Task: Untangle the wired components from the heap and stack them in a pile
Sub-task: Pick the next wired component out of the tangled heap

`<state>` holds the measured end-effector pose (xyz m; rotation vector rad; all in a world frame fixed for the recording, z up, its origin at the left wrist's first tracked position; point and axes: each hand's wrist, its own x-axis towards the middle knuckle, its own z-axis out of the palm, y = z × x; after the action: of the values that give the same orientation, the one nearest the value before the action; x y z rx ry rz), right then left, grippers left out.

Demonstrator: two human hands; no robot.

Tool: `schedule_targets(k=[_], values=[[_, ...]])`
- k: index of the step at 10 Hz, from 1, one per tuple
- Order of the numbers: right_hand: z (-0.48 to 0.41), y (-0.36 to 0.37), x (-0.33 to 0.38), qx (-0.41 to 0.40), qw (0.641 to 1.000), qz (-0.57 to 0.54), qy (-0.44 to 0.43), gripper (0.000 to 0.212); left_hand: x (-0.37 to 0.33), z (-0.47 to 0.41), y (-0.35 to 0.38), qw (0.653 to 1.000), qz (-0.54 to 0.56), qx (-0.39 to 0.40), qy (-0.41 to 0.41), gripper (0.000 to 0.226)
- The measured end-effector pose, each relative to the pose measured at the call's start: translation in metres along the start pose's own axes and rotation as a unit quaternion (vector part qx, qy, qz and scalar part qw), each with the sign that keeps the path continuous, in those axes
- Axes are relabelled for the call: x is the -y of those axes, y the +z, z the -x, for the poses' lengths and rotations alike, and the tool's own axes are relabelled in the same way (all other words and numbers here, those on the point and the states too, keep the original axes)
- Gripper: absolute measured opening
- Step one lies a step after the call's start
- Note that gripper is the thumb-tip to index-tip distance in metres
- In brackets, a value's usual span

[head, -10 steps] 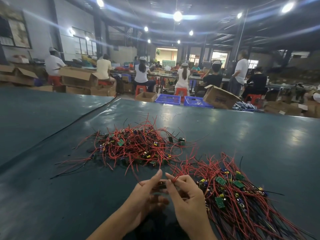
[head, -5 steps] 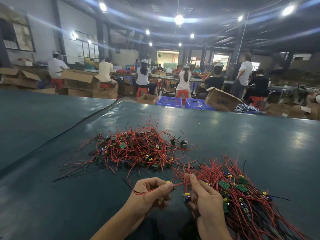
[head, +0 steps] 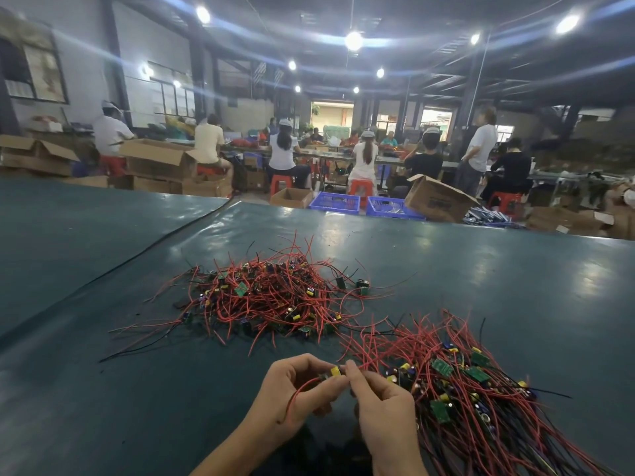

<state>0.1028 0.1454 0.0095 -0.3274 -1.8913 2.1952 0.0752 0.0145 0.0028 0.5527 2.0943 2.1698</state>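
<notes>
You are holding one wired component [head: 335, 372] between both hands over the near side of the table [head: 515, 269]. Your left hand [head: 295, 389] is pinching it with its red wire looping below, and your right hand [head: 385, 413] is pinching it alongside. The heap [head: 275, 293] is lying farther out, and the pile [head: 481, 400] is lying just beside your right hand.

Two hands [head: 295, 393] [head: 385, 410], two heaps [head: 275, 297] [head: 464, 389] of wired components [head: 335, 371], two blue crates [head: 335, 208] [head: 390, 210]
</notes>
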Motion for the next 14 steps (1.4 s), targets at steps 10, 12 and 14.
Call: schedule_targets(k=[10, 12, 14], values=[[0.005, -0.009, 0.013, 0.102, 0.992, 0.017, -0.075, 0.047, -0.015, 0.0, 0.007, 0.928, 0.287, 0.032, -0.235, 0.046], [0.01, -0.002, 0.015, 0.143, 0.989, -0.014, 0.027, 0.029, -0.027, 0.002, 0.004, 0.934, 0.228, 0.194, -0.197, 0.045], [0.012, -0.002, 0.016, 0.154, 0.984, -0.044, 0.077, 0.02, -0.028, 0.002, 0.008, 0.924, 0.247, 0.218, -0.196, 0.049]])
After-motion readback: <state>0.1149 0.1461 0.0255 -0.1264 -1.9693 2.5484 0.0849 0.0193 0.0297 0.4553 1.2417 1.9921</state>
